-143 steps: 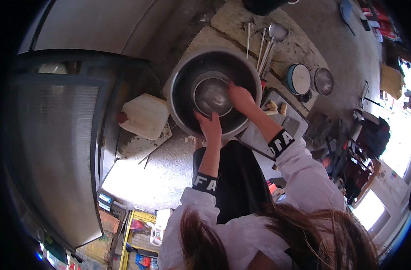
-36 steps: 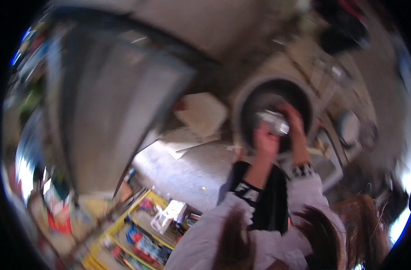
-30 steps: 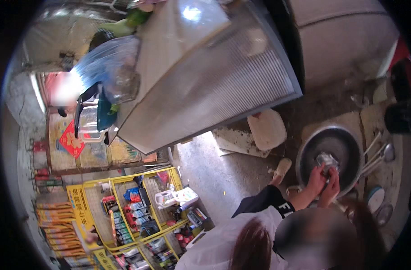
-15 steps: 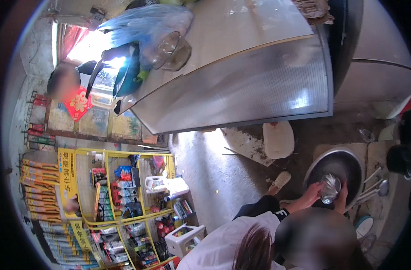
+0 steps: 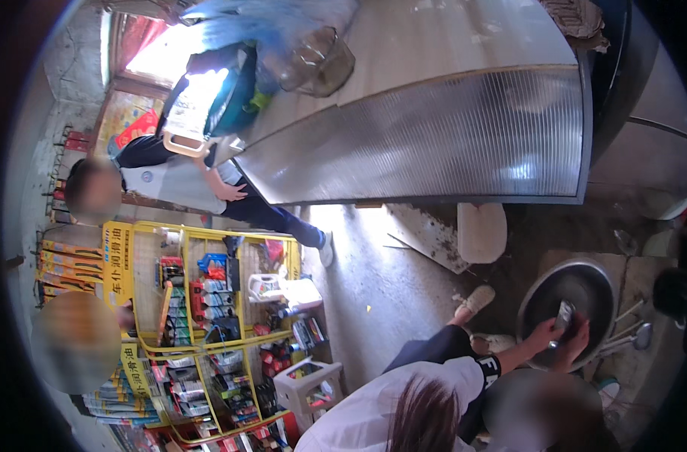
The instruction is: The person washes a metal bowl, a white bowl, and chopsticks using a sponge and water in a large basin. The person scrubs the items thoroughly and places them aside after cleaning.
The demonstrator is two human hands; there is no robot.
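Tilted nearly edge-on since the earlier frame: one small metal bowl [image 5: 565, 313], over the wide basin [image 5: 592, 290]. My left hand [image 5: 543, 336] clamped it; my right hand [image 5: 577, 341] lay against it, grip unclear. Risk, I judged: smooth metal slipping if either eased.

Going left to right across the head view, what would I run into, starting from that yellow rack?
Yellow rack, small yellow scrap, pale shoes, large metal basin, ladle.
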